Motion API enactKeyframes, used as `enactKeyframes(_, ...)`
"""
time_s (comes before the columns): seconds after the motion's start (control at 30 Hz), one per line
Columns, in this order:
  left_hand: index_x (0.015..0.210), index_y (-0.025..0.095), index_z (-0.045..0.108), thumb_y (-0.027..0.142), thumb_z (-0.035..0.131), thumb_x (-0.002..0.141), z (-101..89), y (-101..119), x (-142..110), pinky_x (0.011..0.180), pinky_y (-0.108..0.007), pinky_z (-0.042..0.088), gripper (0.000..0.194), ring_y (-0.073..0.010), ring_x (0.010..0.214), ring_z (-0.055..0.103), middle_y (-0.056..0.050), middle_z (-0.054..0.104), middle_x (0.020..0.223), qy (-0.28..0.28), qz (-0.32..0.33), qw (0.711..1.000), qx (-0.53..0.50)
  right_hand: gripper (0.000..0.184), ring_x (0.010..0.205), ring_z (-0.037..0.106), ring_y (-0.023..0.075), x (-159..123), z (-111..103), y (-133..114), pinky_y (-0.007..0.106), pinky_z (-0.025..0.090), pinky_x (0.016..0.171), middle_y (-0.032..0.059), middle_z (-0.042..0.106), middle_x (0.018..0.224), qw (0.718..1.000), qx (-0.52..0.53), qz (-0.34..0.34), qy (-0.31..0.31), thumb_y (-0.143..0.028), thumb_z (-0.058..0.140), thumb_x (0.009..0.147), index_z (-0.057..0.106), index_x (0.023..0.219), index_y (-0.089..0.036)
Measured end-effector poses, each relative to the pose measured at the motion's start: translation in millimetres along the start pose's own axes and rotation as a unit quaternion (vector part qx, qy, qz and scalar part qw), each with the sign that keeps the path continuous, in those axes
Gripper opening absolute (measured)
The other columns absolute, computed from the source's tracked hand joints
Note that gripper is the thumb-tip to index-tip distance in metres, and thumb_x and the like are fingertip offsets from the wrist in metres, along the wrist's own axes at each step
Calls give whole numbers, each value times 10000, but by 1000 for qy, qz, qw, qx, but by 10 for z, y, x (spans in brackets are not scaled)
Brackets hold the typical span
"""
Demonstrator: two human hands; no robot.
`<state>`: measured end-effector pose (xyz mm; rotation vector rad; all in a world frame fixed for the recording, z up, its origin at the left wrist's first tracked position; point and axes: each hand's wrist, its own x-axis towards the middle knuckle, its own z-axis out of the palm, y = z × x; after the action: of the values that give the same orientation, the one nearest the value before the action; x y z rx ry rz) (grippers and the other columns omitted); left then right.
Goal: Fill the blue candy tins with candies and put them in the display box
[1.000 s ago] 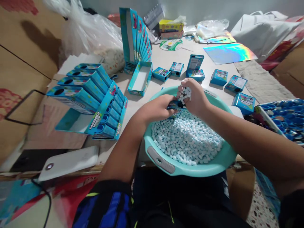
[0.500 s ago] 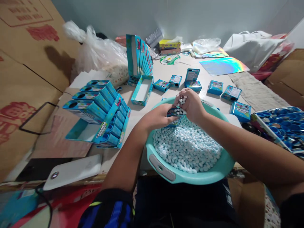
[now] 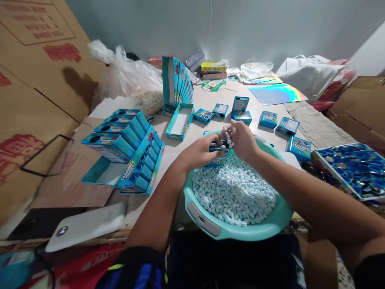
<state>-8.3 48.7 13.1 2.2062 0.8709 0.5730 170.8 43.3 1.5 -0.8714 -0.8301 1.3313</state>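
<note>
My left hand point(image 3: 197, 153) is wrapped round a small blue candy box point(image 3: 217, 160), held over the far left part of a turquoise basin point(image 3: 255, 233). Right beside the box's opening is my right hand point(image 3: 245, 142), cupped round a few small white candies point(image 3: 229, 140). Some of these lie at the mouth of the box, between the two hands. Pale blue and white candies point(image 3: 234, 192) are heaped in the basin, which sits at the table's near edge. My fingers hide much of the box.
To the left, blue boxes fill part of a display carton point(image 3: 129, 172). An open tray point(image 3: 180, 122) and fanned flat cartons point(image 3: 177, 82) stand behind. Several small boxes point(image 3: 268, 119) lie beyond the basin. A box of blue lids point(image 3: 355, 164) is right; a white phone-like device point(image 3: 87, 224) lies front left.
The camera view has tilted up slightly, so the scene sits lower. Both hands stay together at the box; the candies in my right hand have shifted towards the box's opening.
</note>
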Motion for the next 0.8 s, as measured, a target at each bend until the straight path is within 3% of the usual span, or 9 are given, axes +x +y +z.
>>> enactKeyframes(0.23, 1092, 209, 696, 271, 687, 927, -3, -14, 24, 1061, -441, 536, 176, -269, 1163, 695, -76, 753, 1200, -9, 39, 999, -22, 363, 683, 549, 138, -15, 42, -44, 337, 480, 729, -15, 569, 765, 999, 30, -14, 14, -523, 722, 715, 497, 696, -240)
enactKeyframes(0.5, 1261, 222, 582, 283, 701, 928, -7, 9, -24, 1049, -447, 539, 359, -277, 1196, 685, -99, 717, 1302, 2, 23, 1000, -8, 277, 823, 571, 157, -69, 44, -5, 321, 489, 808, 7, 596, 850, 996, -53, -66, -27, -504, 676, 829, 579, 779, -249)
enactKeyframes(0.63, 1129, 220, 627, 266, 666, 932, 8, 15, -28, 987, -404, 555, 206, -261, 1118, 694, -73, 722, 1211, -7, 31, 999, 0, 293, 899, 590, 174, -137, 50, 11, 327, 491, 826, 21, 609, 917, 980, -157, -106, -67, -536, 602, 915, 625, 833, -256)
enactKeyframes(0.8, 1006, 213, 636, 243, 643, 919, 9, 16, -22, 908, -372, 545, 93, -246, 1044, 685, -60, 706, 1127, -14, 35, 999, 0, 386, 900, 622, 183, -159, 52, 16, 341, 519, 817, 25, 603, 935, 981, -137, -97, -99, -640, 591, 920, 612, 863, -259)
